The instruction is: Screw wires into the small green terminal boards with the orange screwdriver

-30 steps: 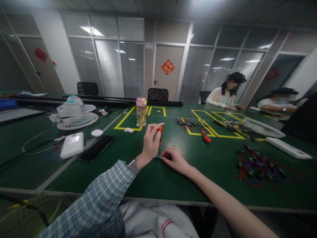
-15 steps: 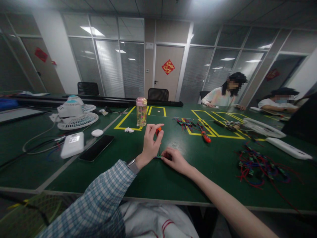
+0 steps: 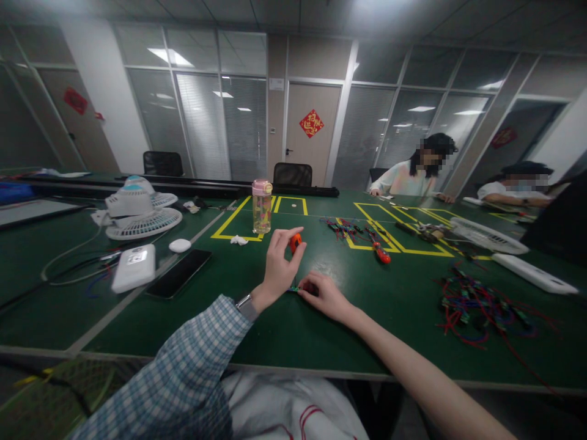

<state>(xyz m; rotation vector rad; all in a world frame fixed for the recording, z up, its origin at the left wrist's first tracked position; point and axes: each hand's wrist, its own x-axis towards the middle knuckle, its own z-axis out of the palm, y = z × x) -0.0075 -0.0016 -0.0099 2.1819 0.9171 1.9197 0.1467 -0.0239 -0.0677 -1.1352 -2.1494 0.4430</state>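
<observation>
My left hand [image 3: 280, 260] is closed on the orange handle of a screwdriver [image 3: 296, 243], which stands about upright with its shaft pointing down. Below it, the shaft meets a small green part [image 3: 294, 289] low over the table, perhaps a circuit board or terminal block; its details are too small to make out. From the right, my right hand [image 3: 326, 297] pinches that part at its edge, fingers curled. The palm of my left hand partly hides the shaft.
A pink-lidded bottle [image 3: 262, 208] stands beyond my hands. Another red screwdriver [image 3: 381, 253] lies right of it, near bundled wires [image 3: 345, 230]. A larger tangle of wired parts [image 3: 481, 308] sits at right. Left are a phone [image 3: 180, 273], a white box [image 3: 134, 269] and a fan [image 3: 144, 224]. Two people sit opposite.
The fingers of my left hand have shifted slightly around the screwdriver handle, and more of its orange shows. My right hand keeps its place on the green part.
</observation>
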